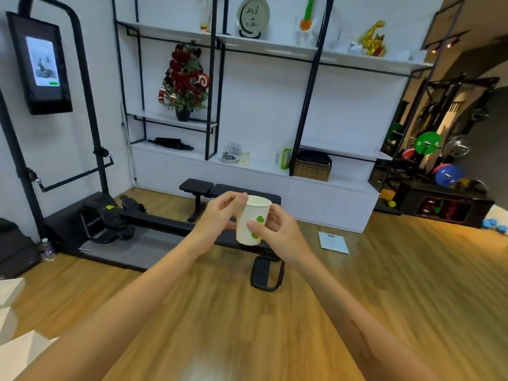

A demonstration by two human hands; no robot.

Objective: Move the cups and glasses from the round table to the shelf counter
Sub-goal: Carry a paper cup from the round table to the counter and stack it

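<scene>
I hold a white paper cup (251, 215) with green marks upright in front of me, above the wooden floor. My left hand (220, 215) pinches its rim and upper left side. My right hand (277, 229) wraps its right side and front, thumb across the green print. The white shelf counter (258, 165) runs along the far wall beyond a black bench. On it stands a clear glass holder (230, 153). The round table is out of view.
A black weight bench (209, 189) lies between me and the counter. A rowing machine (110, 215) sits at the left, a floor scale (333, 242) at the right. A wicker basket (312, 169) and a green packet (286, 158) stand on the counter. Weight plates crowd the far right.
</scene>
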